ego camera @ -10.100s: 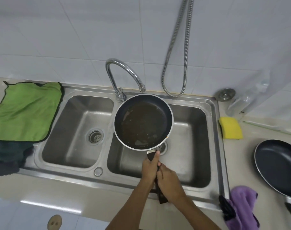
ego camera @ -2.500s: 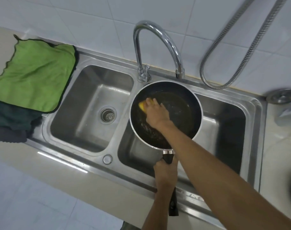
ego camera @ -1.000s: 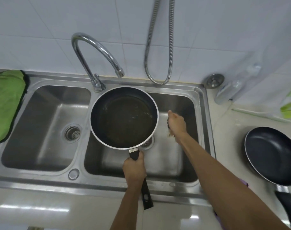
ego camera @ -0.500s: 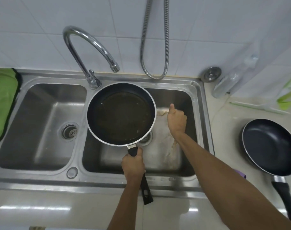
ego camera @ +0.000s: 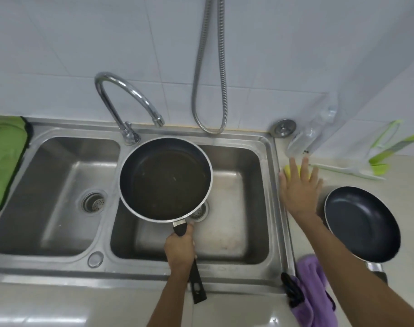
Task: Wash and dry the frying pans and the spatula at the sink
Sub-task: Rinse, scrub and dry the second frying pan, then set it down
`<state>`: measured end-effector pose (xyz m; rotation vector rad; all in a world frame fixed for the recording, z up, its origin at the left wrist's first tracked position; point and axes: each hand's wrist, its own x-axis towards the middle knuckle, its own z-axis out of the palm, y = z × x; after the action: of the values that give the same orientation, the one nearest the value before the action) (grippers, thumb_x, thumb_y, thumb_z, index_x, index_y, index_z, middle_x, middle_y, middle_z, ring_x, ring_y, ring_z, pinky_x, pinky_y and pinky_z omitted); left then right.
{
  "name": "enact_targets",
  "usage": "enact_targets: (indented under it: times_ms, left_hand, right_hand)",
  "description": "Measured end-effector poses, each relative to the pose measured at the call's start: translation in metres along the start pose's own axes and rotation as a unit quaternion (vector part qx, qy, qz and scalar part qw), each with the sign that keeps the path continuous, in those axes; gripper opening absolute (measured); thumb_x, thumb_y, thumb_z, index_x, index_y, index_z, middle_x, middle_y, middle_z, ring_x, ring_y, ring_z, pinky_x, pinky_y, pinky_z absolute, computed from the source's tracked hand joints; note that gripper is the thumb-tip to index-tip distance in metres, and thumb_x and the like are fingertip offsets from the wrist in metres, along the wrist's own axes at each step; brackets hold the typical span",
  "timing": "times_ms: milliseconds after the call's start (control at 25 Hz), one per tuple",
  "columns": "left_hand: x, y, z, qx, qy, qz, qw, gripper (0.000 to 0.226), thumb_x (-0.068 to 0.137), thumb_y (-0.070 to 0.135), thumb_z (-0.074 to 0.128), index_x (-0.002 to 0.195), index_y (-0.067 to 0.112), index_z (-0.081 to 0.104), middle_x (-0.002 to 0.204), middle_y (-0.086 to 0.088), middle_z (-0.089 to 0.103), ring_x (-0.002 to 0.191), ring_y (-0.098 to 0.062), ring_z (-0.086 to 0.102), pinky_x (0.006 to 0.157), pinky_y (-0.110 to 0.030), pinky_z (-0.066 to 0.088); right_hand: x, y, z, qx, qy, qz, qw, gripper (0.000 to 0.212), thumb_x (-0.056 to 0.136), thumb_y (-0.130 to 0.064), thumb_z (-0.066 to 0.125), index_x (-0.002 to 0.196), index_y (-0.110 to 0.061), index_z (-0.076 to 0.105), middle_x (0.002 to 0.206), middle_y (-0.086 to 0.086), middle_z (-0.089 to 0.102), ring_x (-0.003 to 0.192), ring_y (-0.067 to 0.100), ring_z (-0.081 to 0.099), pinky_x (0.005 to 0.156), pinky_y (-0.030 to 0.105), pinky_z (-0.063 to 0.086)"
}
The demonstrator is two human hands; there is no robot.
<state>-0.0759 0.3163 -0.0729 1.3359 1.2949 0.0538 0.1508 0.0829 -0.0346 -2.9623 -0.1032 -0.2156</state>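
Near edge of the table, right of the sink point(ego camera: 59, 272): purple cloth point(ego camera: 317, 296) bunched up, with a small black item point(ego camera: 292, 291) just beside it that we cannot identify.

Left grip point(ego camera: 180, 249) has its fingers wrapped tight round the black handle point(ego camera: 197, 286) of the frying pan point(ego camera: 166, 178), thumb up toward the pan end. The handle tail sticks out over the sink's near rim. The pan is held roughly level above the right basin, its left rim over the divider between the basins. The inside is dark, with brownish film and a few specks. The right drain point(ego camera: 199, 212) peeks out under its near rim.

Toward the right edge of the table, a second frying pan point(ego camera: 361, 223) sits flat, its inside dark blue-black and its handle pointing at the near edge. It is apart from the sink.

Right grip point(ego camera: 298, 190) is spread wide, fingers straight, laid flat over the yellow sponge point(ego camera: 286, 171). It has hold of nothing. The sponge lies on the table just beside the sink's right rim. We cannot tell whether the palm presses it.

The left basin shows its drain point(ego camera: 92, 201). A green cloth point(ego camera: 5, 161) lies at the table's left edge, against the sink.

Far edge: the faucet point(ego camera: 128, 107) has its spout just beyond the pan's far rim. A metal sink plug point(ego camera: 283, 127) lies at the sink's far right corner, with a clear plastic bottle point(ego camera: 314, 135) next to it. A green-and-white utensil point(ego camera: 390, 147) leans on the wall, kind unclear. A metal hose point(ego camera: 210, 67) loops down the tiled wall.
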Motion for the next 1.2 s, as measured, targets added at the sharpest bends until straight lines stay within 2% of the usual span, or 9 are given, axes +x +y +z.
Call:
enact_targets:
  times_ms: [80, 160, 280, 360, 480, 680, 840, 1000, 1200]
  left_hand:
    - [-0.003, 0.002, 0.002, -0.005, -0.006, 0.002, 1.000, 0.053, 0.090, 0.046, 0.073, 0.058, 0.009, 0.051, 0.046, -0.004, 0.050, 0.036, -0.022, 0.046, 0.041, -0.027, 0.042]
    - [-0.006, 0.005, -0.001, -0.018, -0.007, 0.008, 1.000, 0.057, 0.090, 0.051, 0.071, 0.058, 0.009, 0.052, 0.046, -0.005, 0.050, 0.037, -0.021, 0.047, 0.042, -0.028, 0.043]
    - [-0.007, 0.003, -0.005, 0.039, 0.005, 0.042, 0.998, 0.065, 0.097, 0.059, 0.055, 0.063, 0.004, 0.058, 0.060, -0.010, 0.062, 0.061, -0.030, 0.060, 0.062, -0.034, 0.046]
    - [-0.008, 0.002, -0.007, 0.054, 0.010, 0.049, 0.997, 0.071, 0.102, 0.060, 0.042, 0.071, 0.000, 0.064, 0.070, -0.012, 0.067, 0.074, -0.032, 0.064, 0.068, -0.034, 0.044]
    - [-0.006, -0.002, -0.007, 0.015, -0.059, 0.038, 0.997, 0.067, 0.103, 0.060, 0.036, 0.089, 0.005, 0.071, 0.077, -0.001, 0.078, 0.082, -0.013, 0.073, 0.077, -0.027, 0.053]
    - [-0.014, 0.003, -0.008, -0.039, -0.131, 0.038, 0.990, 0.054, 0.106, 0.046, 0.047, 0.103, -0.001, 0.073, 0.087, 0.001, 0.082, 0.083, -0.011, 0.078, 0.082, -0.024, 0.059]
    - [-0.040, 0.007, -0.001, -0.029, -0.166, 0.045, 0.985, 0.057, 0.108, 0.044, 0.040, 0.104, 0.001, 0.077, 0.086, 0.004, 0.082, 0.083, -0.006, 0.076, 0.078, -0.017, 0.053]
    - [-0.067, 0.015, 0.010, -0.039, -0.216, 0.033, 0.975, 0.066, 0.108, 0.052, 0.032, 0.091, 0.017, 0.085, 0.070, -0.003, 0.078, 0.059, -0.010, 0.067, 0.058, -0.023, 0.052]
    - [-0.074, 0.037, 0.028, -0.108, -0.290, -0.009, 0.951, 0.077, 0.092, 0.075, 0.046, 0.130, 0.010, 0.062, 0.112, -0.016, 0.077, 0.109, -0.027, 0.074, 0.092, -0.034, 0.059]
  right_hand:
    - [-0.036, -0.044, -0.019, 0.155, 0.015, -0.052, 0.986, 0.042, 0.104, -0.033, 0.049, 0.142, -0.014, 0.052, 0.137, 0.019, 0.059, 0.124, 0.040, 0.057, 0.105, 0.050, 0.044]
    - [-0.101, -0.096, -0.025, 0.326, -0.183, -0.015, 0.927, 0.017, 0.100, -0.022, 0.055, 0.116, -0.023, 0.062, 0.104, 0.007, 0.073, 0.093, 0.028, 0.070, 0.086, 0.045, 0.057]
    - [-0.183, -0.147, -0.014, 0.346, -0.428, 0.068, 0.832, 0.003, 0.097, -0.028, 0.058, 0.097, -0.025, 0.059, 0.091, 0.000, 0.072, 0.081, 0.019, 0.070, 0.081, 0.048, 0.059]
    - [-0.196, -0.156, -0.007, 0.359, -0.448, 0.113, 0.811, 0.014, 0.099, -0.036, 0.055, 0.104, -0.023, 0.054, 0.096, 0.004, 0.073, 0.085, 0.021, 0.071, 0.083, 0.046, 0.061]
    - [-0.193, -0.154, -0.011, 0.430, -0.479, 0.194, 0.740, 0.024, 0.101, -0.038, 0.055, 0.116, -0.022, 0.046, 0.101, 0.012, 0.074, 0.086, 0.027, 0.076, 0.080, 0.044, 0.063]
    - [-0.206, -0.152, -0.025, 0.542, -0.494, 0.216, 0.644, 0.027, 0.107, -0.022, 0.047, 0.116, -0.003, 0.064, 0.098, 0.024, 0.075, 0.089, 0.037, 0.075, 0.083, 0.048, 0.062]
    - [-0.209, -0.144, -0.047, 0.493, -0.498, 0.174, 0.691, 0.039, 0.109, -0.033, 0.029, 0.113, -0.005, 0.055, 0.059, 0.013, 0.052, 0.044, 0.021, 0.049, 0.046, 0.028, 0.044]
    - [-0.201, -0.117, -0.068, 0.435, -0.449, 0.048, 0.779, 0.031, 0.110, -0.037, 0.033, 0.110, -0.017, 0.056, 0.064, 0.008, 0.051, 0.038, 0.014, 0.044, 0.040, 0.026, 0.040]
    - [-0.177, -0.097, -0.090, 0.286, -0.367, -0.076, 0.882, 0.013, 0.105, -0.033, 0.047, 0.108, -0.021, 0.051, 0.089, 0.003, 0.063, 0.060, 0.012, 0.065, 0.054, 0.032, 0.058]
